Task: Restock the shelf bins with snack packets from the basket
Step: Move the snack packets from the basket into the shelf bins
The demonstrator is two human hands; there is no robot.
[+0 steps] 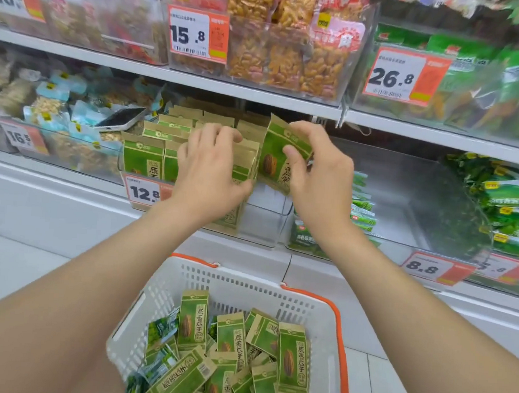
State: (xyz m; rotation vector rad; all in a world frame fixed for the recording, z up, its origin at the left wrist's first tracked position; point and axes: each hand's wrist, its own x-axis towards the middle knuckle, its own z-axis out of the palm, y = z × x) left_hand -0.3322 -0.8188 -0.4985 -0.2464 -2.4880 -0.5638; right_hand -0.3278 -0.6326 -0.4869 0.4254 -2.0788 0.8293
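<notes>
A clear shelf bin [265,224] marked 12.8 holds upright green-and-tan seed packets [142,157]. My left hand [214,165] rests on the packets in the bin, its fingers curled over their tops and thumb against a packet's side. My right hand [314,169] pinches one green seed packet [278,154], tilted, at the bin's right end. Below, a white basket [245,290] with orange handles holds several more of the same packets [292,361] and a few smaller green ones.
To the right, a clear bin [406,191] marked 8.8 has a few green packets at its left side. A phone [121,119] lies on pale blue packets in the bin to the left. The shelf above carries bins of orange and green snacks.
</notes>
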